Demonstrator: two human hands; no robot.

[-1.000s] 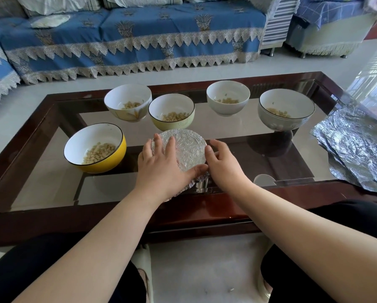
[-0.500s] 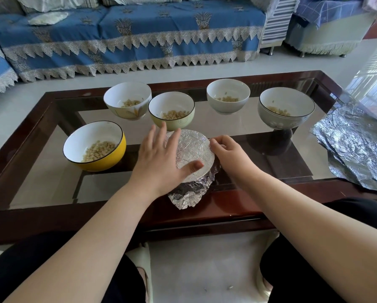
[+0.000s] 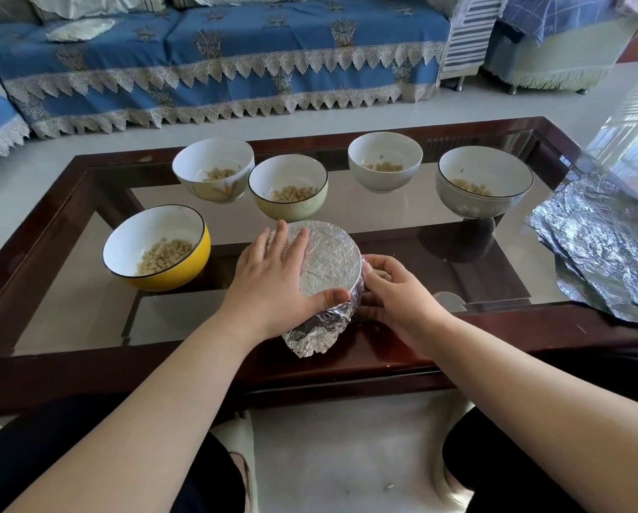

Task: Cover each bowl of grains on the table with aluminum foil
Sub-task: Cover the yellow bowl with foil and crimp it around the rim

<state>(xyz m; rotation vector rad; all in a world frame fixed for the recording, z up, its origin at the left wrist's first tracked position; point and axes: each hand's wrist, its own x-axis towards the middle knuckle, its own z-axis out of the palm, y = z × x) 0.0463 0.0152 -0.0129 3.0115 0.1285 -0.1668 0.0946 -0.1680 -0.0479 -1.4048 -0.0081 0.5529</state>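
Foil-wrapped bowl (image 3: 328,261) sits under the flat left hand (image 3: 273,279), while the right hand (image 3: 395,298) pinches its side.

foil-covered bowl (image 3: 328,261) front-centre | foil sheets (image 3: 606,249) right | open bowls (image 3: 287,187) behind

The foil-wrapped bowl (image 3: 328,268) hides its contents entirely, and the left hand (image 3: 273,286) covers its near-left rim. The right hand's fingertips (image 3: 369,270) tuck against the bowl's side, partly unseen. The stack of foil sheets (image 3: 602,249) runs off the right edge, as does the bench's (image 3: 88,364) corner.
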